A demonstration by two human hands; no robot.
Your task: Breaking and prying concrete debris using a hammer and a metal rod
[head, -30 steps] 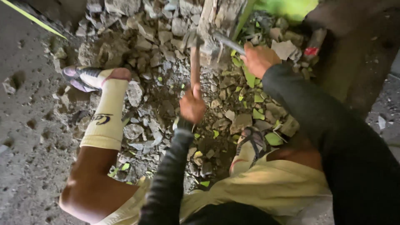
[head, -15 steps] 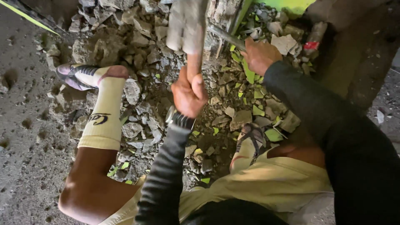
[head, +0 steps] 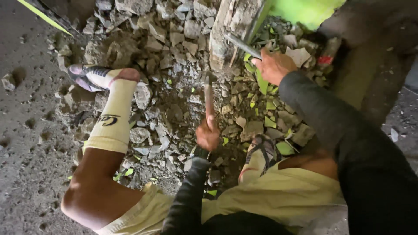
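Below, fingers of the left hand (head: pixel 207 135) wrapped tight round the lower end of a wooden hammer handle (head: pixel 209 101), gripped shut, handle running up and away to a dark hammer head (head: pixel 207 78) just short of the pillar. Farther right, fingers of the right hand (head: pixel 273 66) curled closed about a metal chisel (head: pixel 242 45), its shaft slanting up-left with the tip against the broken concrete pillar (head: pixel 230 26). Both arms in dark long sleeves, the right sleeve (head: pixel 344 130) reaching in from the near right, the left sleeve (head: pixel 191 191) rising from the near centre.

Around and beneath the hammer, a spread of grey rubble (head: pixel 170 95), chunks large and small, mixed with flakes of bright green paint (head: pixel 266 106). To the left, one leg stretched out over the rubble in a cream sock (head: pixel 114 117) and a sandal (head: pixel 87 76), bare knee at the near left. Near the centre, the other foot tucked in, sandal strap (head: pixel 261 146) showing above pale yellow shorts (head: pixel 278 196). At the far right, a green-painted surface (head: pixel 305 11) beside the pillar. At the far left, pitted concrete floor (head: pixel 26 130), with a lone stone (head: pixel 8 81) lying apart.
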